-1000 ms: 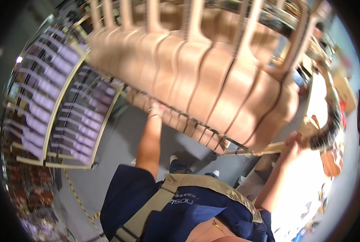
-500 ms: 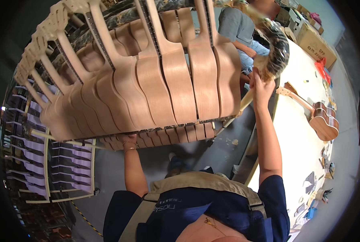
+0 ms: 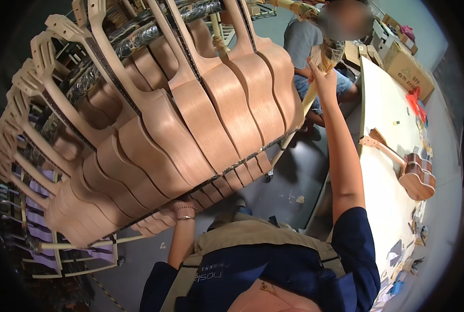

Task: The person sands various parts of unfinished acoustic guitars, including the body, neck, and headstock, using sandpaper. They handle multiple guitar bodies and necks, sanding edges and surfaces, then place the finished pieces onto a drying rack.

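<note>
A two-tier rack carries several unfinished wooden guitars or ukuleles (image 3: 190, 125), set side by side with their necks pointing up and away. Dark padded wrapping covers the rack's rails (image 3: 237, 165). At the rack's right end my right hand (image 3: 323, 79) is closed round its tape-wrapped upper corner, arm stretched forward. My left hand (image 3: 181, 202), with bracelets at the wrist, reaches under the upper row, beside the lower-tier bodies (image 3: 161, 221). The bodies and rail hide its fingers, so its grip cannot be made out.
Beyond the rack's right corner sits a person in grey (image 3: 302, 41). A pale workbench (image 3: 383, 208) on the right holds an instrument (image 3: 418, 177), a cardboard box (image 3: 406, 70), a red bag (image 3: 415, 104) and small tools. Another rack with purple padding (image 3: 42, 223) stands left.
The rack has swung in my view: its left end is lower and nearer, its right end farther. My right arm now stretches farther forward, and my left hand sits slightly lower.
</note>
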`<state>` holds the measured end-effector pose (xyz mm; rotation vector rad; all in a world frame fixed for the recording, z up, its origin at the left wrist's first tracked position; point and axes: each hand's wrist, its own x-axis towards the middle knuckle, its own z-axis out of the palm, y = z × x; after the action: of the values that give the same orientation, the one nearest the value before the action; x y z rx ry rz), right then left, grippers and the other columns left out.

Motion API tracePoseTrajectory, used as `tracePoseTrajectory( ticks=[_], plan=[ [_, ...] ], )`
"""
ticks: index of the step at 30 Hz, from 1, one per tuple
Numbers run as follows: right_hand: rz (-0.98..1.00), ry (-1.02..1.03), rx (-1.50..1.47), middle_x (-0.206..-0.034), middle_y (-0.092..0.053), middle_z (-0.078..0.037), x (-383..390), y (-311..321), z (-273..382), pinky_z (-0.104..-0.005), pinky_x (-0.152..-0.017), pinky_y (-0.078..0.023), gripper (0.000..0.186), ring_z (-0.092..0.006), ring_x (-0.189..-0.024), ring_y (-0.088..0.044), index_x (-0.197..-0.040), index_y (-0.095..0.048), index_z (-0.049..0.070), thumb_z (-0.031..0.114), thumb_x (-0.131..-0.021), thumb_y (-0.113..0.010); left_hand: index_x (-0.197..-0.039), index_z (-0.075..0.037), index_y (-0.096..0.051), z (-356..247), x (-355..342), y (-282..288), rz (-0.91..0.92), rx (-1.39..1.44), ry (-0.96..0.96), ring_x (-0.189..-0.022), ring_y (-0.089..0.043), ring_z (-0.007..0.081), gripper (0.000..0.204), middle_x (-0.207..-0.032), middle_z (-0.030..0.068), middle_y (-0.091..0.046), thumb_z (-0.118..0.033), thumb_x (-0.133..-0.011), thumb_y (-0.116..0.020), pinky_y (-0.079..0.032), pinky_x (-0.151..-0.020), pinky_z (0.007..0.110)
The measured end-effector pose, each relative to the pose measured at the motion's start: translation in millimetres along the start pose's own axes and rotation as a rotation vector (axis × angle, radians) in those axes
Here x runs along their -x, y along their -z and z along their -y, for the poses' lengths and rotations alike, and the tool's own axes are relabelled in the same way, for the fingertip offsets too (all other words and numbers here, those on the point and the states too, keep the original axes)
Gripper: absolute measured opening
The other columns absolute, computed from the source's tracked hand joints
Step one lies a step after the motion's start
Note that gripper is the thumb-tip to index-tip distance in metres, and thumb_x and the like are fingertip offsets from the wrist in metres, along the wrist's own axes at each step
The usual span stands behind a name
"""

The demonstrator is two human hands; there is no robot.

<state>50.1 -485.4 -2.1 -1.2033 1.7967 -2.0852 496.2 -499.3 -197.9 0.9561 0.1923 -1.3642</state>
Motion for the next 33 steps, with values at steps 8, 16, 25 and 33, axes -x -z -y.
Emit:
tracePoseTrajectory(
  ticks=[8,16,25,33],
  plan=[
    [0.009,-0.099,0.141,-0.051,-0.052,-0.001,-79,-51,-39,-0.0238,-0.047,-0.039,0.033,-0.0088,-0.047,-0.050,-0.068,-0.058,0.002,0.031,-0.078,-0.069,-0.124,-0.011,-0.049,22,13,-42,-0.138,0.043,-0.015,-0.114,-0.047,0.0240,0.056,-0.125,0.0069,-0.051,-0.053,-0.088,-0.038,-0.041,-0.093,0.042],
    [0.159,-0.038,0.136,-0.054,-0.051,0.000,-130,-97,-58,-0.0242,-0.050,-0.039,0.036,-0.0086,-0.051,-0.050,-0.071,-0.058,0.003,0.037,-0.079,-0.068,-0.128,-0.009,-0.042,42,-11,-44,-0.161,0.151,-0.040,-0.119,-0.042,0.0225,0.055,-0.130,0.0057,-0.045,-0.049,-0.091,-0.035,-0.038,-0.096,0.040],
    [-0.277,0.421,0.269,-0.102,-0.054,-0.012,-110,-126,-75,-0.0295,-0.083,-0.042,0.046,-0.0191,-0.092,-0.054,-0.108,-0.048,-0.004,0.026,-0.080,-0.068,-0.137,-0.013,-0.031,44,-25,-47,-0.199,0.148,-0.194,-0.128,-0.032,0.0263,0.077,-0.141,0.0058,-0.032,-0.068,-0.083,-0.030,-0.031,-0.102,0.045],
    [0.439,0.662,0.393,-0.121,-0.050,-0.020,-147,-233,-22,-0.0539,-0.104,-0.019,0.057,-0.0344,-0.116,-0.044,-0.127,-0.038,-0.002,0.035,-0.087,-0.053,-0.140,-0.018,-0.025,56,-24,-48,-0.105,0.093,-0.239,-0.131,-0.024,0.0272,0.085,-0.146,0.0032,-0.020,-0.076,-0.079,-0.021,-0.026,-0.105,0.048]
  ],
)
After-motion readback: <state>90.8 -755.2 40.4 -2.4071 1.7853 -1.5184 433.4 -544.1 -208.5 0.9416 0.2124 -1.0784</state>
